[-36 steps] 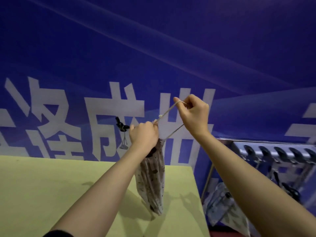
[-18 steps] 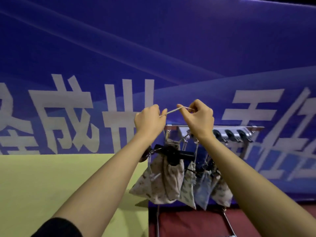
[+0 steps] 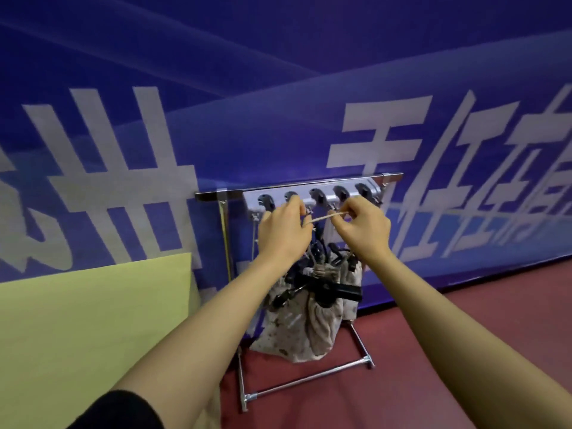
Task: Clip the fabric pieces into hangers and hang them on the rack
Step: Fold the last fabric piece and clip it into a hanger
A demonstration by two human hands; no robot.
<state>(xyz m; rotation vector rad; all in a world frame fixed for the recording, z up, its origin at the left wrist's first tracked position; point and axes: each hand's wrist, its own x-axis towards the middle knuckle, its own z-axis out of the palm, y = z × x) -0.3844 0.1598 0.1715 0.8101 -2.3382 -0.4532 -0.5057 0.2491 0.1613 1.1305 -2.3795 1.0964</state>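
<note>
Left hand (image 3: pixel 283 233) pinched cord (image 3: pixel 325 217) | right hand (image 3: pixel 360 226) gripped its other end, stretched taut, likely to loop a hook (image 3: pixel 342 193) just above | fabric (image 3: pixel 297 323) hung below.

Hands: left hand (image 3: pixel 283 232) and right hand (image 3: pixel 362 229) now sit right at the rack (image 3: pixel 312 193), no longer over the table (image 3: pixel 93 320).
Cord (image 3: pixel 325 217): now level with the rack's hooks.
Fabric piece (image 3: pixel 297 329): now hangs among the hung pieces.

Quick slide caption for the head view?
Both hands hold a hanger loop at the rack's hooks.
</note>
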